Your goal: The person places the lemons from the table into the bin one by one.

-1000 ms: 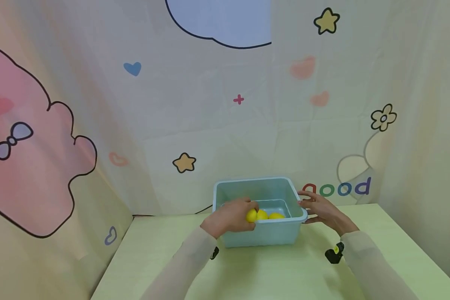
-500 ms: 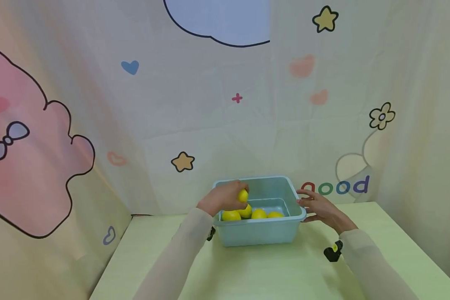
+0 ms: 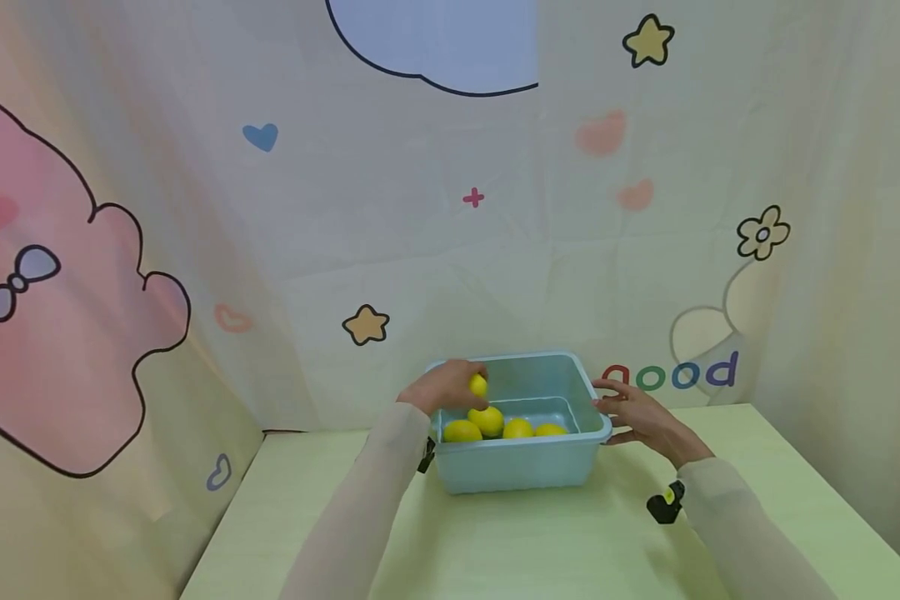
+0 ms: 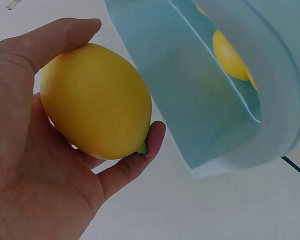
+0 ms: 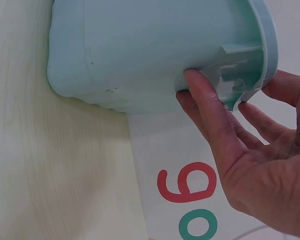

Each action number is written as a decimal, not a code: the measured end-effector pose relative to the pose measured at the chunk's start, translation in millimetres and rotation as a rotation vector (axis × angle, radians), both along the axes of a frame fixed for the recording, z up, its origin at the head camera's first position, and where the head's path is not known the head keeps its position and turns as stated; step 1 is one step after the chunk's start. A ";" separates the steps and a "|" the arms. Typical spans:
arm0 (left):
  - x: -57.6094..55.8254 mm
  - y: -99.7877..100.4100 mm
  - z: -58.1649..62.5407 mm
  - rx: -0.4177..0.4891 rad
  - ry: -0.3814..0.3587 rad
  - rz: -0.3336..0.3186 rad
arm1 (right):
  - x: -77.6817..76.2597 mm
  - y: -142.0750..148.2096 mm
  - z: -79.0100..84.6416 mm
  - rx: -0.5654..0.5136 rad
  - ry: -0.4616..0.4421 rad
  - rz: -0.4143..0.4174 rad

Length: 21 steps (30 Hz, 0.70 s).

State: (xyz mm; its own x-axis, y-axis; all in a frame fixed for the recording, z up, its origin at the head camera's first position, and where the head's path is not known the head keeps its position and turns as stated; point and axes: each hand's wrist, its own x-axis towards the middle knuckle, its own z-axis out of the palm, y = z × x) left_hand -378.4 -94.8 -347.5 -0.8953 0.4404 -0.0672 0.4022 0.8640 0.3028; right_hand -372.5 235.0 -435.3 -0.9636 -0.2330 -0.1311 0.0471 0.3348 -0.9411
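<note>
A yellow lemon point(image 4: 97, 100) with a small green tip is held in the curled fingers of my left hand point(image 3: 444, 386). In the head view this hand is over the left end of a light blue plastic bin point(image 3: 521, 467). Several more lemons point(image 3: 486, 421) lie inside the bin, along its near side. My right hand point(image 3: 645, 423) holds the bin's right end at the rim. The right wrist view shows its fingers point(image 5: 207, 102) against the outer wall below the lip and others at the rim's edge.
The bin stands on a pale wooden table point(image 3: 540, 542), near its back edge. Behind it hangs a printed curtain point(image 3: 420, 250) with stars, hearts and coloured letters. A thin dark cable point(image 4: 295, 167) runs close to the bin in the left wrist view.
My left hand has risen from the bin's near side and shifted left with the lemon, uncovering the other lemons. My right hand has stayed on the rim.
</note>
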 end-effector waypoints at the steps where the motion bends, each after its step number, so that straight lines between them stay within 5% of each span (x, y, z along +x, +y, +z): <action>1: -2.1 -0.5 -1.5 0.000 -0.007 0.007 | -0.2 0.3 -0.3 0.000 -0.001 -0.001; 11: -15.7 0.7 -2.5 0.005 -0.078 0.090 | -2.9 2.3 0.2 -0.003 -0.001 0.009; 21: -17.3 4.1 -3.6 0.013 -0.126 0.114 | -3.7 3.3 -2.4 -0.004 -0.006 0.009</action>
